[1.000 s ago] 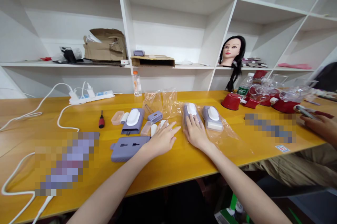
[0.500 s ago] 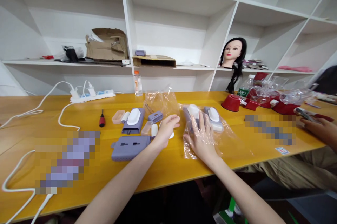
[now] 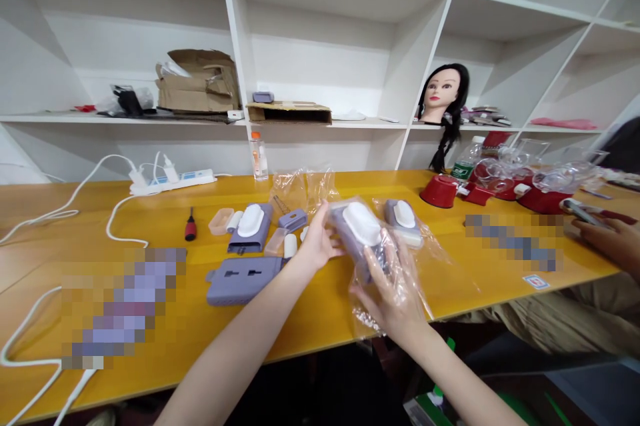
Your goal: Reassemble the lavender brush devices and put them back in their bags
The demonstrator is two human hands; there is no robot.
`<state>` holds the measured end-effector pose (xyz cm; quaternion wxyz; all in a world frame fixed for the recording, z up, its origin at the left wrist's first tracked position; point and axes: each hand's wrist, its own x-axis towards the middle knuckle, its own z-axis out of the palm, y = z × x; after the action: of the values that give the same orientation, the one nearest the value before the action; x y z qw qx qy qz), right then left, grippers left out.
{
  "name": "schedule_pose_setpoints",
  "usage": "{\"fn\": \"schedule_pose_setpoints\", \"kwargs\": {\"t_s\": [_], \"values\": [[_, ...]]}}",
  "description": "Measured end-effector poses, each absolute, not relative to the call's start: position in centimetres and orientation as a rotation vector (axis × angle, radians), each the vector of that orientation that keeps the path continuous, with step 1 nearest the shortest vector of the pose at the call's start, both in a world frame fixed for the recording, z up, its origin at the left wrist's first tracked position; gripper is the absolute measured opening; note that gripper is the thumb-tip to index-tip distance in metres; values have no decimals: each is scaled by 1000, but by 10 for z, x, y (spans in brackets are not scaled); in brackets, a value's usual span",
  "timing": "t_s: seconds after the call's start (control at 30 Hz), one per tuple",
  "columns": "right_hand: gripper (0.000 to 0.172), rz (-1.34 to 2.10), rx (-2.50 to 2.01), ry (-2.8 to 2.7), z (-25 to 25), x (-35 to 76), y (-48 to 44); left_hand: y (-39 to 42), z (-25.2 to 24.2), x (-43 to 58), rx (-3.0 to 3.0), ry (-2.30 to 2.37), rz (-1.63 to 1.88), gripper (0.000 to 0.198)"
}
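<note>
My right hand (image 3: 395, 289) grips a purple plastic housing (image 3: 353, 239) with a white oval piece (image 3: 361, 223) on top, wrapped in a clear plastic bag (image 3: 367, 303). The housing is tilted and seems raised off the table. Close by its left side is my left hand (image 3: 320, 239), fingers loosely curled and apart; whether they touch the bag I cannot tell. A similar purple housing (image 3: 396, 211) lies behind to the right, by the plastic. Left of my hands are another housing with a white oval (image 3: 255, 223), a purple case with two slots (image 3: 245, 279) and a small purple frame (image 3: 293, 220).
A red-handled screwdriver (image 3: 190, 226) and a power strip (image 3: 173, 181) lie left. A bottle (image 3: 259, 158) stands at the back. Red bases (image 3: 439, 191) with clear plastic parts fill the right back. A co-worker's hand (image 3: 610, 243) holds a tool at far right.
My right hand has lifted and tilted the bagged housing toward me, away from the one beside it. My left hand has moved right, close to it.
</note>
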<state>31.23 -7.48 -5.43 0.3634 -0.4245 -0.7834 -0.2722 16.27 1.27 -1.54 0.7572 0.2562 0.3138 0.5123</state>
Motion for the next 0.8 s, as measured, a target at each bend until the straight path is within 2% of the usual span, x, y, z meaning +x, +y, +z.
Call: {"fn": "schedule_pose_setpoints", "kwargs": {"t_s": [0.17,0.3,0.37,0.43,0.47,0.53,0.6,0.8], "values": [[75,-732,-956,-2094,-61,316,-80,19,-8,168,250,584,1416,8],[57,-599,-782,-2025,-73,327,-84,25,5,154,194,583,1527,11],[44,-335,-761,-1892,-73,327,-86,25,12,146,197,546,1571,13],[27,183,-942,-1714,-66,322,-86,21,17,142,216,497,1607,12],[25,478,-1025,-1576,-61,317,-85,19,18,142,231,478,1619,12],[38,892,-1030,-1304,-49,308,-81,14,19,144,262,458,1633,13],[44,1077,-994,-1101,-41,303,-76,9,19,148,291,445,1647,16],[37,1052,-1016,-909,-40,310,-70,3,17,158,348,394,1679,29]]}}
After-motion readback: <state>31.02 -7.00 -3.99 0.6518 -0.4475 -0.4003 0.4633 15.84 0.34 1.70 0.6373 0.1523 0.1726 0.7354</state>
